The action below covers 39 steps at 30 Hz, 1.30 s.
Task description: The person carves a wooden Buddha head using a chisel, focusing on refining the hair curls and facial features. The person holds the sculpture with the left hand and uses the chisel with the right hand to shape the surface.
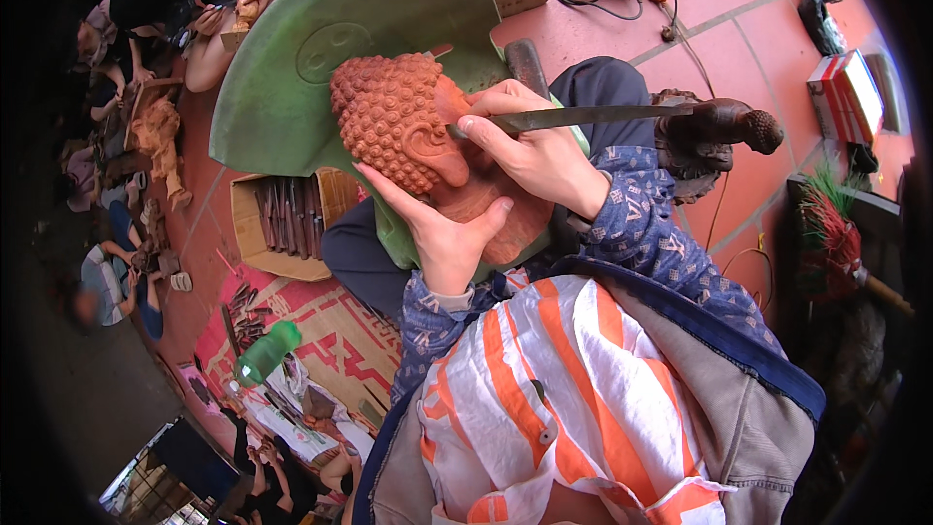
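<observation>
A reddish-brown carved wooden bust [384, 126] lies on its side across my lap, with knobbed curls and a long ear. Behind it curves a green plastic sheet [262, 97]. My right hand [535, 151] is closed round a long, flat metal carving tool [603, 117]. The tool's near end meets the wood beside the ear, while its far end sticks out to the right. Spread along the lower side of the bust, my left hand [447, 243] rests with thumb and fingers wide apart.
Left of my knee stands a cardboard box [248, 233] of dark-handled tools. A green bottle [267, 355] lies on a red patterned mat [335, 326]. To the right are a dark carved figure [714, 131] and a cable [695, 58]. Several people sit with carvings at left.
</observation>
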Motion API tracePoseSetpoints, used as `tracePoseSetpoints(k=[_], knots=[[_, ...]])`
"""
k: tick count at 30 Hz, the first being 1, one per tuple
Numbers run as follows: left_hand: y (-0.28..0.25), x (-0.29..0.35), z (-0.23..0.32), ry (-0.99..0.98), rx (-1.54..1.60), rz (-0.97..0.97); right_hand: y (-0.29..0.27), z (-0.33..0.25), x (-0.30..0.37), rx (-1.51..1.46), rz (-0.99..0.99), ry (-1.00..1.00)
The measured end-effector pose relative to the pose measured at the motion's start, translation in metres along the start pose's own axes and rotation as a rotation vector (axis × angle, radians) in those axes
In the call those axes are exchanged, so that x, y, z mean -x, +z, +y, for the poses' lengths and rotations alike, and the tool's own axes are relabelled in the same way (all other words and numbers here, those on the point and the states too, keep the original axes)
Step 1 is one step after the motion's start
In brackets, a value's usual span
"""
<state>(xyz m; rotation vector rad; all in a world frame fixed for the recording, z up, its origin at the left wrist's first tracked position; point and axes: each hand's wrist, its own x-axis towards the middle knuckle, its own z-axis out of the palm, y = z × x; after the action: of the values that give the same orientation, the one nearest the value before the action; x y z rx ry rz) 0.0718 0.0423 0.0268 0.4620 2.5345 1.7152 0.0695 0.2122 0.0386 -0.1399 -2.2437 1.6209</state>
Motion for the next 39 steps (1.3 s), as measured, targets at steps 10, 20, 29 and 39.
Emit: tracePoseSetpoints(k=[10, 20, 29, 39], knots=[[-0.001, -0.001, 0.0, -0.01, -0.091, -0.002, -0.036, 0.035, 0.025, -0.153, 0.032, 0.295], [-0.002, 0.0, 0.0, 0.014, -0.15, -0.012, -0.033, 0.026, 0.028, -0.164, -0.048, -0.029], [-0.002, 0.0, 0.0, -0.007, -0.101, -0.008, -0.015, 0.017, 0.016, -0.156, -0.063, -0.141], [0.0, -0.002, 0.005, -0.004, -0.12, 0.003, -0.023, 0.015, 0.023, -0.177, -0.015, -0.052]])
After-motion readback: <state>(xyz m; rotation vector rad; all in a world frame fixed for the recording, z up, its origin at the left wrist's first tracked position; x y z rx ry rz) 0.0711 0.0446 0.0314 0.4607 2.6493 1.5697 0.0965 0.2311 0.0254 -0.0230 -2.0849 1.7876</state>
